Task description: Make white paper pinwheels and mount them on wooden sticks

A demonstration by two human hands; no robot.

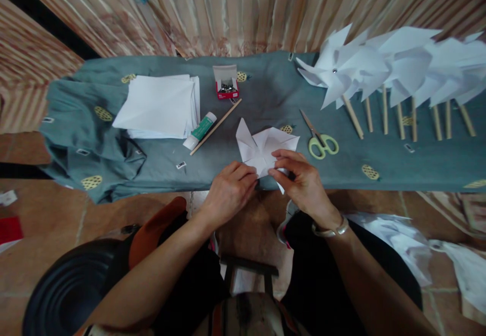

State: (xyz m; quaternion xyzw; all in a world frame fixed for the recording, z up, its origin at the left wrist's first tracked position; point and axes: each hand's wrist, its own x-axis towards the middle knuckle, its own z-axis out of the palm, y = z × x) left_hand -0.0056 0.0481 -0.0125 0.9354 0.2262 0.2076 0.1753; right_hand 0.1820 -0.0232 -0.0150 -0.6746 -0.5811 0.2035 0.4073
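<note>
A white paper pinwheel (261, 146), cut and partly folded, lies at the front edge of the cloth-covered table. My left hand (233, 186) grips its lower left edge, fingers pressed together. On its right side my right hand (298, 176) pinches the paper between thumb and fingers. Scissors (322, 143) with green handles rest just right of the paper. A wooden stick (216, 126) and a green-and-white glue stick (201, 129) lie side by side to the left. Behind them stands an open red box (227, 87) of small shiny metal pieces.
A stack of white paper sheets (157, 106) lies at the left on the green tablecloth (266, 73). Several white pinwheels on wooden sticks (395, 68) line the right side. Striped curtains (243, 12) hang behind the table. A black stool (72, 295) stands at lower left.
</note>
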